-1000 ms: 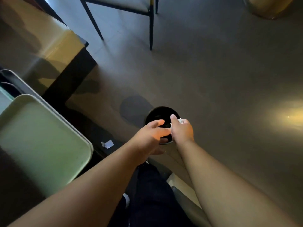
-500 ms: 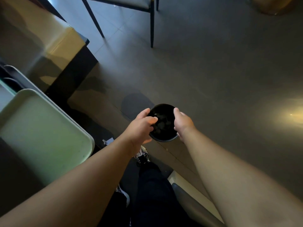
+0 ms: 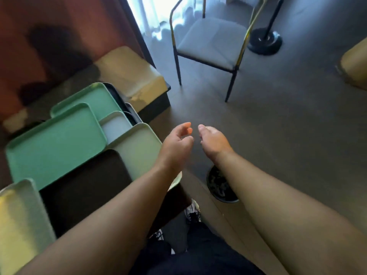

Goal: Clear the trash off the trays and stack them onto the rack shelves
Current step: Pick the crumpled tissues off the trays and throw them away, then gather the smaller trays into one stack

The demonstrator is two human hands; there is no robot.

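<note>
Several trays lie overlapping on the table at my left: a large green tray (image 3: pixel 53 143), a second green tray (image 3: pixel 89 98) behind it, a pale olive tray (image 3: pixel 139 147), a dark brown tray (image 3: pixel 85 187), a small grey tray (image 3: pixel 115 126) and a yellowish tray (image 3: pixel 17 215) at the near left. None of them shows any trash. My left hand (image 3: pixel 176 143) and my right hand (image 3: pixel 213 141) hover empty over the floor beside the trays, fingers loosely curled and apart. A black round bin (image 3: pixel 218 185) with trash in it stands on the floor, partly hidden under my right forearm.
A grey-seated metal chair (image 3: pixel 208 42) stands ahead on the grey floor, with a black round stand base (image 3: pixel 265 42) to its right. A tan bench (image 3: pixel 129 70) runs along the red wall. My shoes (image 3: pixel 191 212) and dark trousers show below.
My hands dropped white scraps into the black bin, then rose away from it empty. My view swung up and left, bringing the trays and chair into sight.
</note>
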